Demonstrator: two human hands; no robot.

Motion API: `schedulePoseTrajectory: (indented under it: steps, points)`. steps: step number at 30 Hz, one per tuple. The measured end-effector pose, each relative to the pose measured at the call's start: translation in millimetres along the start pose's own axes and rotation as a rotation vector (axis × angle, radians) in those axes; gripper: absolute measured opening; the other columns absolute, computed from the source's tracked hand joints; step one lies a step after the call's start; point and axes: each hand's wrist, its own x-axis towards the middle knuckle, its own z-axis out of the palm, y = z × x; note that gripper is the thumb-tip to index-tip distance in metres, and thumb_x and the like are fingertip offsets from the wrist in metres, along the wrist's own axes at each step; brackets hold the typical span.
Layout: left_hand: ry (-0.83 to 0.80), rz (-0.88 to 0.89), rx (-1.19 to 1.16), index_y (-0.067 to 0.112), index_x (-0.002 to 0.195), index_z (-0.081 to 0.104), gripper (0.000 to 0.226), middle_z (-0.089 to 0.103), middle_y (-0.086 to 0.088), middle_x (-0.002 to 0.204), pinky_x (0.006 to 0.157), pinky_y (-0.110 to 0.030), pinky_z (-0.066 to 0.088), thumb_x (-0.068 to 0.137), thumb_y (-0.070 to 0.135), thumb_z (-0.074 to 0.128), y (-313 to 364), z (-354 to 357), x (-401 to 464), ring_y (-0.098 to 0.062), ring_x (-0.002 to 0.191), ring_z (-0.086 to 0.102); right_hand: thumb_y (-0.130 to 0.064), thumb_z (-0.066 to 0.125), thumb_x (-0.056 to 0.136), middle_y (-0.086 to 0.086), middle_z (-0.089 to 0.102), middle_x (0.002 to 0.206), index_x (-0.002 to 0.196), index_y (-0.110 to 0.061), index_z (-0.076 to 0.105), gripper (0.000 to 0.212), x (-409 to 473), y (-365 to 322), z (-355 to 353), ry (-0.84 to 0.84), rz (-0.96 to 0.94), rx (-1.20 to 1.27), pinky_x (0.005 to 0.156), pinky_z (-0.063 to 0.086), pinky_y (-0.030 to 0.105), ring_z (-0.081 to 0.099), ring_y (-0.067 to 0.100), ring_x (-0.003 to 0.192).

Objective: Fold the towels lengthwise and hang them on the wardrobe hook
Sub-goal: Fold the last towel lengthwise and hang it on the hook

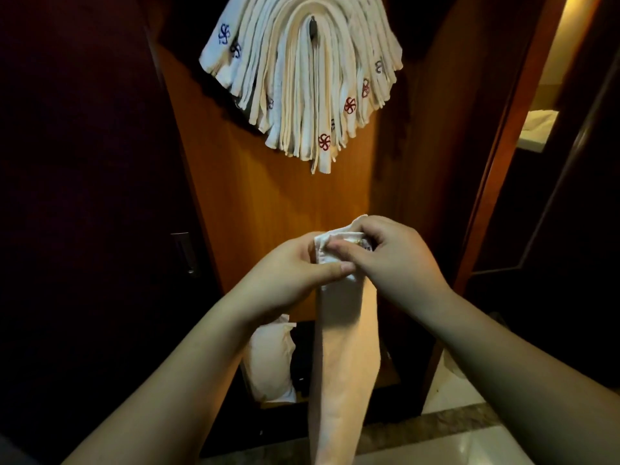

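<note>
White towel [342, 357] hangs long and narrow from both hands — left hand [285, 273] pinches its top edge with the thumb, right hand [389, 260] curls its grip round the same bunched end. Above, folded towels [302, 82] fan over the hook [313, 28] on the wooden wardrobe [268, 203].

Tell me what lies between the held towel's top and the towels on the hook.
Only bare wooden wardrobe panel, in the head view, separates the held towel from the hung towels.

Hotel room: wooden wardrobe [275, 203], monogrammed towels [302, 82] on hook [313, 28].
</note>
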Motion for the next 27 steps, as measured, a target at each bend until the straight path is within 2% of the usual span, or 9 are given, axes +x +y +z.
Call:
schedulePoseTrajectory:
  steps: [4, 6, 8, 12, 14, 17, 20, 24, 27]
  points:
    - [0.057, 0.019, 0.176, 0.025, 0.113, 0.068, 0.02, 0.074, 0.003, 0.102, 0.089, -0.035, 0.057, 0.094, 0.023, 0.065, -5, -4, 2, -0.009, 0.095, 0.07, -0.051, 0.053, 0.094, -0.01, 0.068, 0.081, 0.086, -0.028, 0.072, 0.031, 4, -3, -6, -0.188, 0.041, 0.002, 0.068, 0.05, 0.026, 0.061, 0.003, 0.079]
    - [0.075, -0.001, 0.162, 0.025, 0.11, 0.07, 0.016, 0.074, 0.003, 0.1, 0.088, -0.035, 0.056, 0.096, 0.027, 0.062, -10, -7, 2, -0.01, 0.093, 0.07, -0.057, 0.047, 0.094, -0.015, 0.065, 0.074, 0.081, -0.032, 0.068, 0.036, 11, -3, -16, -0.334, 0.108, 0.019, 0.063, 0.047, 0.018, 0.061, -0.003, 0.073]
    - [0.084, -0.061, 0.081, 0.022, 0.11, 0.071, 0.02, 0.075, 0.001, 0.101, 0.092, -0.039, 0.055, 0.095, 0.032, 0.062, -12, -14, 3, -0.015, 0.096, 0.07, -0.062, 0.048, 0.09, -0.013, 0.065, 0.074, 0.087, -0.035, 0.066, 0.033, 21, 3, -26, -0.492, 0.18, -0.016, 0.059, 0.047, 0.016, 0.061, -0.004, 0.065]
    - [0.014, -0.092, -0.036, 0.014, 0.104, 0.073, 0.017, 0.074, -0.003, 0.098, 0.087, -0.031, 0.051, 0.095, 0.023, 0.062, -8, -27, 3, -0.018, 0.094, 0.068, -0.039, 0.066, 0.092, -0.006, 0.073, 0.078, 0.113, -0.03, 0.063, 0.023, 33, 26, -34, -0.904, 0.359, -0.063, 0.061, 0.053, 0.023, 0.066, 0.003, 0.061]
    - [-0.01, -0.085, -0.076, 0.016, 0.094, 0.077, 0.015, 0.074, -0.005, 0.097, 0.088, -0.033, 0.048, 0.087, 0.026, 0.067, -8, -33, 4, -0.02, 0.094, 0.068, -0.036, 0.067, 0.093, -0.003, 0.075, 0.081, 0.113, -0.033, 0.062, 0.02, 32, 40, -27, -1.007, 0.38, -0.188, 0.06, 0.05, 0.022, 0.065, 0.006, 0.061]
    - [-0.012, -0.085, -0.063, 0.014, 0.087, 0.076, 0.02, 0.071, -0.006, 0.09, 0.081, -0.031, 0.044, 0.076, 0.027, 0.065, -12, -41, 3, -0.017, 0.087, 0.064, -0.044, 0.063, 0.094, -0.003, 0.074, 0.091, 0.119, -0.031, 0.064, 0.028, 27, 54, -21, -1.024, 0.336, -0.411, 0.064, 0.05, 0.019, 0.065, 0.005, 0.071]
    - [0.042, -0.075, -0.042, 0.011, 0.091, 0.074, 0.018, 0.072, -0.005, 0.089, 0.079, -0.03, 0.044, 0.076, 0.02, 0.072, -17, -56, 1, -0.015, 0.086, 0.064, -0.053, 0.06, 0.093, -0.011, 0.066, 0.111, 0.127, -0.025, 0.064, 0.044, 25, 61, -32, -0.957, 0.266, -0.642, 0.075, 0.047, 0.016, 0.061, 0.005, 0.094]
    - [0.091, -0.095, 0.003, 0.022, 0.087, 0.079, 0.012, 0.074, 0.0, 0.093, 0.087, -0.034, 0.044, 0.084, 0.021, 0.067, -25, -80, -2, -0.013, 0.09, 0.067, -0.055, 0.057, 0.093, -0.012, 0.054, 0.117, 0.13, -0.027, 0.06, 0.047, 23, 70, -41, -0.883, 0.194, -0.647, 0.076, 0.045, 0.015, 0.053, 0.003, 0.097]
    - [0.108, -0.093, 0.01, 0.022, 0.086, 0.078, 0.012, 0.074, 0.002, 0.089, 0.081, -0.031, 0.045, 0.089, 0.02, 0.067, -33, -83, -4, -0.01, 0.084, 0.067, -0.049, 0.059, 0.094, -0.009, 0.059, 0.114, 0.12, -0.026, 0.064, 0.035, 22, 68, -47, -0.657, 0.144, -0.58, 0.083, 0.049, 0.022, 0.055, 0.005, 0.099]
